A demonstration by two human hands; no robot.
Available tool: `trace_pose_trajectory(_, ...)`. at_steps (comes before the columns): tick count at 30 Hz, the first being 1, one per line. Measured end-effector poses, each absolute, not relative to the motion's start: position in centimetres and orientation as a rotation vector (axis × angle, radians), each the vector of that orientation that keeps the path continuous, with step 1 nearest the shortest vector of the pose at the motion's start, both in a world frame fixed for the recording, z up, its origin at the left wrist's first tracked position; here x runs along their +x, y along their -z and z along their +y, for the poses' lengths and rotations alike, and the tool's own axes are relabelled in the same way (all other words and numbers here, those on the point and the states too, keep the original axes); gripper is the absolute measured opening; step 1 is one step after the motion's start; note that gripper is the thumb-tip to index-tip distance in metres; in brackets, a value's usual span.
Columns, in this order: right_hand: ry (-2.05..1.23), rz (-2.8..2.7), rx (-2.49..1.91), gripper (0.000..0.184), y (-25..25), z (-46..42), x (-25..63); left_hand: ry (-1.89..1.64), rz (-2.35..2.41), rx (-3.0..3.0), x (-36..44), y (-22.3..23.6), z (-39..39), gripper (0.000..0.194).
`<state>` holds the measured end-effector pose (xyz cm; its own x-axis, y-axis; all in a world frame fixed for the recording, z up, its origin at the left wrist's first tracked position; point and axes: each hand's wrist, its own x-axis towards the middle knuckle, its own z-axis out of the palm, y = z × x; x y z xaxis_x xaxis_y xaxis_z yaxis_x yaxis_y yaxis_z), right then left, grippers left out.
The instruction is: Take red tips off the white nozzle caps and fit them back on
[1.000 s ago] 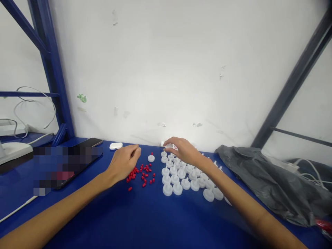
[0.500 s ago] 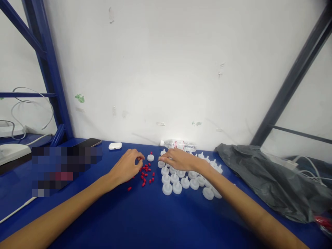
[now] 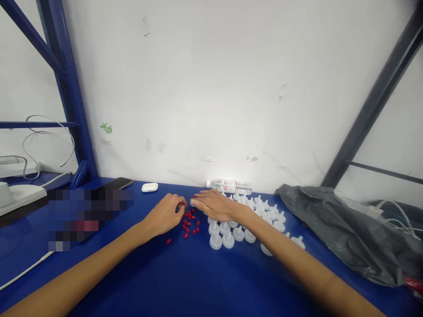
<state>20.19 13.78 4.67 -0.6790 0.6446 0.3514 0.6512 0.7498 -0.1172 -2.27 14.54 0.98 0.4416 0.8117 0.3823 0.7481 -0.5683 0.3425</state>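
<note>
My left hand rests on the blue table with its fingers curled into a pinch, right at the edge of a scatter of small red pieces. What it pinches is too small to make out. My right hand reaches left across a cluster of several white round caps. Its fingertips are closed on a lone white cap that sits apart from the cluster. The fingertips of the two hands almost meet above the red pieces.
A lying water bottle and a white earbud case sit by the wall, and a phone lies to the left. A crumpled grey plastic bag fills the right side. Cables hang at far left by the blue frame post.
My right hand moved left from the far side of the white caps to the lone cap. My left hand slid slightly right and curled into a pinch.
</note>
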Motion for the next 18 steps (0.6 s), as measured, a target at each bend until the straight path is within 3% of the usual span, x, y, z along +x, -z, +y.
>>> trace_pose_trajectory(3,0.022,-2.635,-0.936,0.042,-5.1,13.6,20.0,-0.840,1.405,2.543,-2.3,-1.5,14.4,0.034)
trace_pose_trajectory(9,0.076,-2.564,-0.953,0.008,-5.6,12.2,19.8,-0.948,1.295,2.575,-1.9,-2.5,13.3,0.030)
trace_pose_trajectory(14,0.111,-2.475,-0.953,0.021,-5.5,11.2,18.5,-0.954,1.243,2.710,-1.6,-2.8,12.6,0.020)
trace_pose_trajectory(18,0.115,-2.471,-0.914,0.024,-5.7,10.9,18.2,-0.921,1.237,2.808,-1.7,-3.0,12.7,0.025)
